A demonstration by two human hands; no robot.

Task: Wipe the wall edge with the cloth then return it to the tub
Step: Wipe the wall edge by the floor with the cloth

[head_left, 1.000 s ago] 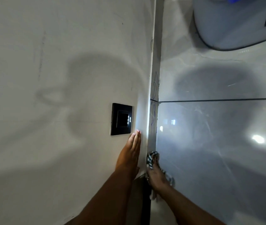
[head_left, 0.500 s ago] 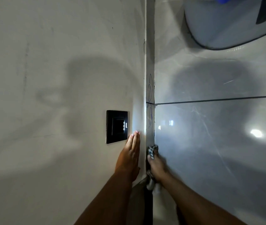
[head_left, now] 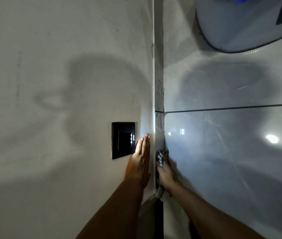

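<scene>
The wall edge (head_left: 158, 69) is a narrow pale strip that runs up the middle of the view, with blue pen scribbles on it. My right hand (head_left: 166, 175) presses a dark and white patterned cloth (head_left: 161, 156) against that strip, low down. My left hand (head_left: 140, 164) lies flat on the white wall just left of the edge, fingers together and pointing up. A pale tub (head_left: 240, 25) with a dark rim stands on the floor at the top right, with something blue at its top edge.
A black switch plate (head_left: 123, 139) sits on the white wall (head_left: 50, 83) just left of my left hand. Glossy grey floor tiles (head_left: 231, 152) with a dark grout line spread to the right. Shadows of my head and arms fall on both surfaces.
My right hand has slid the cloth a little way up along the wall edge. My left hand stays flat on the wall. The view has shifted slightly.
</scene>
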